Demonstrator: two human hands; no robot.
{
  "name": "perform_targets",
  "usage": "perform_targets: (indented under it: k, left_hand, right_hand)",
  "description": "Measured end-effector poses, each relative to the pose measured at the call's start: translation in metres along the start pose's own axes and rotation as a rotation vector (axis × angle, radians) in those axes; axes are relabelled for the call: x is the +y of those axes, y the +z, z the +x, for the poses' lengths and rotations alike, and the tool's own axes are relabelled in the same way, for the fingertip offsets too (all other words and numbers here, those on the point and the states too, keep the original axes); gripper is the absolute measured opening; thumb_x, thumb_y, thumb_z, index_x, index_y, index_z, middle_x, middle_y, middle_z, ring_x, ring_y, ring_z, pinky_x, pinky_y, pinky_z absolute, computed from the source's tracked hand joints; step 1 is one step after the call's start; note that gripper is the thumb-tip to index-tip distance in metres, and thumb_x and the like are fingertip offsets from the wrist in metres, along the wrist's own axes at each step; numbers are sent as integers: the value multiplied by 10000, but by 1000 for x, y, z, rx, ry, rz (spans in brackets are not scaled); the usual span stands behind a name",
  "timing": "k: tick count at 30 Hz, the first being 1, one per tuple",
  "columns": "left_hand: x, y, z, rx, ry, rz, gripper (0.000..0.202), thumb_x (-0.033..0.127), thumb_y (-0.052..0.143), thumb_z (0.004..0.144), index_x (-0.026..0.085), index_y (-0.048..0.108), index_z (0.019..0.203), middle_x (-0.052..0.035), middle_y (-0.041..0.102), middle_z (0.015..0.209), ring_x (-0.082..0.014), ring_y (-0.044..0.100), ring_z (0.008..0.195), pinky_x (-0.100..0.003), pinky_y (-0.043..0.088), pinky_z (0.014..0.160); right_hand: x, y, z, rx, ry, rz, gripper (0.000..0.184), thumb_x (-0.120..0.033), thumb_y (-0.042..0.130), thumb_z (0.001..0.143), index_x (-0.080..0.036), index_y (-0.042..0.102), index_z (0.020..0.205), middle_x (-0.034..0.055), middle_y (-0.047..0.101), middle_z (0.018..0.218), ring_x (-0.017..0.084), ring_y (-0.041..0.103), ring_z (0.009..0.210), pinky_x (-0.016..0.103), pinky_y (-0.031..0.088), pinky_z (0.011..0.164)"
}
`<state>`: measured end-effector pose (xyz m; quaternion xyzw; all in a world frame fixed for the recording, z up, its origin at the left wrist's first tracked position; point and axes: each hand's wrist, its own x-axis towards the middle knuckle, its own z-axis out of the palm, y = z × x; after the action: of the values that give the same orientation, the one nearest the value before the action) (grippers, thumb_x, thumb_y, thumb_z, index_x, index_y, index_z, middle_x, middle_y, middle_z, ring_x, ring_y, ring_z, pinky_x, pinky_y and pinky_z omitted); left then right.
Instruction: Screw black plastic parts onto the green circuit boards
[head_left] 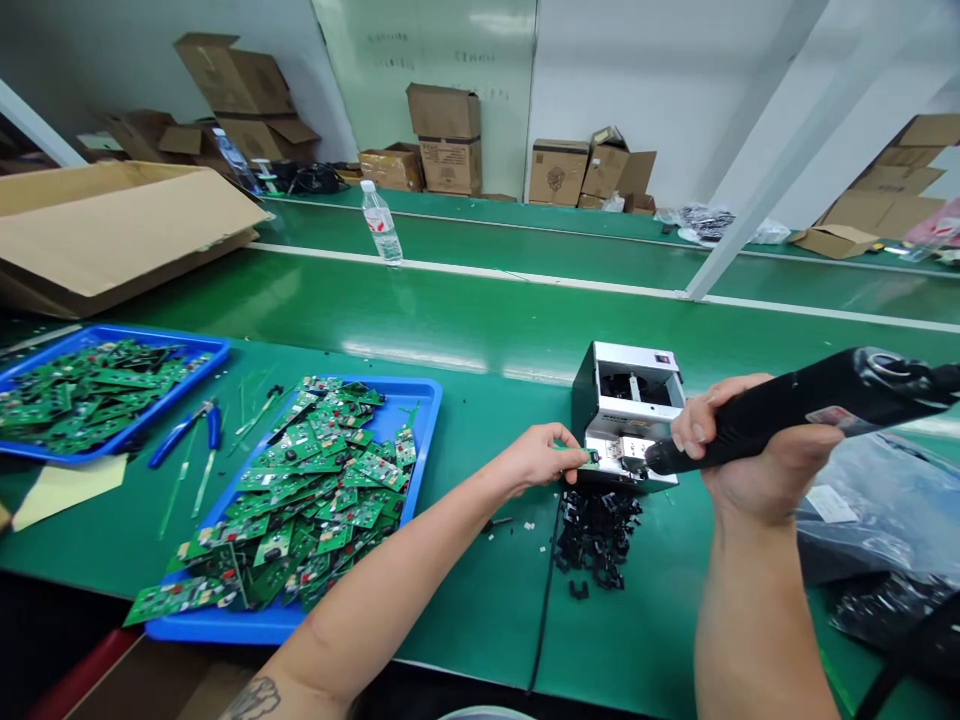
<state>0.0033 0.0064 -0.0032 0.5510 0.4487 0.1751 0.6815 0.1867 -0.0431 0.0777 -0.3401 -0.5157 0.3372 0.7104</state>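
My right hand is wrapped round a black electric screwdriver, tilted with its tip down at the front of a silver and black screw feeder. My left hand pinches a small green circuit board at the feeder's front left corner. Most of that board is hidden by my fingers. Just below the feeder lies a pile of small black plastic parts. To the left of my left forearm, a blue tray is heaped with green circuit boards.
A second blue tray of boards stands at the far left. Blue-handled pliers lie between the trays. A water bottle stands behind, near an open cardboard box. Plastic bags lie at the right. A black cable runs to the front edge.
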Motion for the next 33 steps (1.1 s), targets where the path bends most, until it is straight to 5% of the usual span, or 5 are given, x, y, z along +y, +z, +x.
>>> perform_targets:
  k: [13,22,33]
  left_hand:
    - [-11,1,8,1,58,-20,285,396,694,754,176,533,839,37,601,567,-47,325,421,-204,213,466]
    - [-12,2,9,8,57,-12,299,419,693,760,178,532,833,46,596,559,-48,332,415,-199,226,451]
    - [-12,3,8,1,73,-48,310,419,705,742,184,512,806,47,588,537,-44,320,390,-205,204,435]
  right_hand:
    - [-2,1,-3,-106,162,43,589,-748,721,591,-212,661,828,-35,522,504,110,443,394,261,311,409]
    - [-10,28,22,-126,2,26,600,-832,603,629,-252,631,779,-40,458,469,115,406,352,275,310,380]
    - [8,38,27,-172,83,137,572,-756,691,623,-217,640,806,-43,507,498,115,439,365,265,327,385]
